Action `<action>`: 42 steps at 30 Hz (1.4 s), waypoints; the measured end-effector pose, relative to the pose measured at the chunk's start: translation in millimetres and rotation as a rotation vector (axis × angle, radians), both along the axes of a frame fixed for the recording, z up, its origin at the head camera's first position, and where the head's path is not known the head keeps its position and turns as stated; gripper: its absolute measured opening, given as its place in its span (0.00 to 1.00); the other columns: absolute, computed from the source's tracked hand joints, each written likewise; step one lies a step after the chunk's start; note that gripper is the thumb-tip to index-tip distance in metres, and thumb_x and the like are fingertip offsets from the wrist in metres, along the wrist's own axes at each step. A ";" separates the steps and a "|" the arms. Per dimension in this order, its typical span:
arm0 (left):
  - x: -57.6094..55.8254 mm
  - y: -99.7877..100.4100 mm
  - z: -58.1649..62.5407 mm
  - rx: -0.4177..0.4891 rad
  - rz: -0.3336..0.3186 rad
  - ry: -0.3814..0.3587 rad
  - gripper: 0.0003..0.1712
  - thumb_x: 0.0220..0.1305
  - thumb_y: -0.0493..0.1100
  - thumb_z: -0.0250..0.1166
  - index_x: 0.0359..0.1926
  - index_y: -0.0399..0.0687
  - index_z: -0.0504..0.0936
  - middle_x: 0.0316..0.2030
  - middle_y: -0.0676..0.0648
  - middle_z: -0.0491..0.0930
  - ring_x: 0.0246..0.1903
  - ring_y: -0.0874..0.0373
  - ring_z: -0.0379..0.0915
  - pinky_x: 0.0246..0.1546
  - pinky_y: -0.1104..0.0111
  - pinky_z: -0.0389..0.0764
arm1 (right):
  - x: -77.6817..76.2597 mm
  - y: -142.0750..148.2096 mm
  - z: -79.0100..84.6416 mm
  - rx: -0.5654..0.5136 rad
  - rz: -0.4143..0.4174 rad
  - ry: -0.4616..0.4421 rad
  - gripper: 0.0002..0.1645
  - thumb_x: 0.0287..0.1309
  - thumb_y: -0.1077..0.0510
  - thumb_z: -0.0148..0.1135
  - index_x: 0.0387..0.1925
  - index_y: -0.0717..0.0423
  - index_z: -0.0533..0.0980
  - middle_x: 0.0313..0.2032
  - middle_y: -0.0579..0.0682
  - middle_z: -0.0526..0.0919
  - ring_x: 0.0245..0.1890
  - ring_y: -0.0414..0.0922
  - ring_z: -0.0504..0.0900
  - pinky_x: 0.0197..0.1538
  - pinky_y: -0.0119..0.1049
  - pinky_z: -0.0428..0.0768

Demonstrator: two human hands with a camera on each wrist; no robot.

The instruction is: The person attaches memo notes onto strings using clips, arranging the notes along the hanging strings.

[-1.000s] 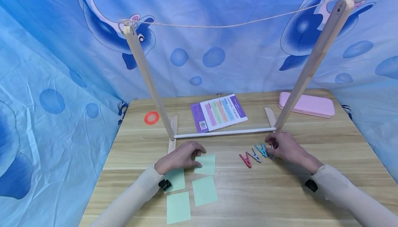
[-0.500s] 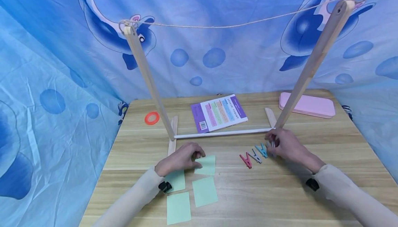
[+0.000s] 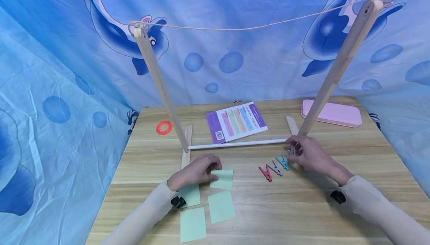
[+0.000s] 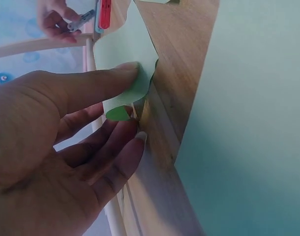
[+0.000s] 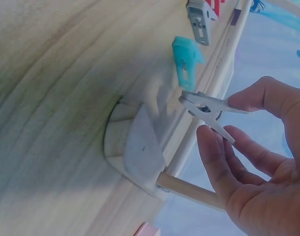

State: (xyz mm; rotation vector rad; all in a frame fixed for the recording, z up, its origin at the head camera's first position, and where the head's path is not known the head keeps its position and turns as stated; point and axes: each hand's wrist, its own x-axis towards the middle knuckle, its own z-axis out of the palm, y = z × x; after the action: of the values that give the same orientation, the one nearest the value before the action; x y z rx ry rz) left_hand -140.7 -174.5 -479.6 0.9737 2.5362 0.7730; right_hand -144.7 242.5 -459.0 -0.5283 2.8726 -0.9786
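Observation:
In the head view, my left hand [image 3: 198, 170] pinches the near-left edge of a pale green paper note [image 3: 224, 181]. The left wrist view has the thumb on top of this note [image 4: 125, 54], its edge bent up and fingers beneath. My right hand [image 3: 310, 156] holds a grey clothespin [image 5: 206, 108] by its handles between thumb and fingers, raised over the table. Left of that hand lie a teal clothespin [image 3: 283, 162], a grey-blue clothespin [image 3: 276, 169] and a red clothespin [image 3: 266, 173]. Three more notes [image 3: 221, 207] lie around the left hand, one partly under the wrist.
A wooden frame [image 3: 161, 88] stands behind the hands, with a string [image 3: 235, 28] across its top and a white rod [image 3: 242, 144] low down. Behind are a purple-and-white book [image 3: 236, 122], a pink case [image 3: 336, 113] and a red tape roll [image 3: 164, 127].
My right hand has lifted the grey clothespin from beside the teal one and moved slightly back. The left hand has barely moved; the edge of its note now bends up.

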 end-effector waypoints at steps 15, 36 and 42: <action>2.2 -0.3 -2.3 0.035 0.015 -0.012 0.11 0.62 0.36 0.75 0.45 0.44 0.85 0.33 0.49 0.78 0.32 0.62 0.70 0.34 0.75 0.74 | -4.6 -9.6 9.0 -0.069 0.051 0.068 0.18 0.53 0.69 0.74 0.48 0.63 0.83 0.38 0.53 0.88 0.37 0.44 0.87 0.40 0.37 0.89; 1.3 -5.1 5.8 0.113 0.128 -0.033 0.06 0.71 0.36 0.67 0.46 0.46 0.86 0.36 0.53 0.84 0.33 0.65 0.75 0.36 0.73 0.80 | -12.2 -19.3 25.6 -0.203 0.088 0.058 0.17 0.53 0.67 0.79 0.45 0.61 0.84 0.40 0.53 0.88 0.40 0.48 0.88 0.47 0.44 0.90; -1.5 -8.3 8.4 0.204 0.142 0.022 0.07 0.71 0.35 0.67 0.48 0.45 0.86 0.39 0.50 0.86 0.37 0.62 0.80 0.38 0.72 0.84 | -14.4 -22.4 34.7 -0.201 0.096 0.075 0.19 0.53 0.67 0.78 0.48 0.60 0.83 0.41 0.53 0.87 0.41 0.47 0.87 0.48 0.47 0.90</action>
State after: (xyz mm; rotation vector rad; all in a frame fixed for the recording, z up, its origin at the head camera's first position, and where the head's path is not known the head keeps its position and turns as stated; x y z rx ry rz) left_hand -142.2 -182.8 -471.2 0.8725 2.6063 1.0850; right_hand -159.1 220.1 -424.3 -0.7244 2.7974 -1.2646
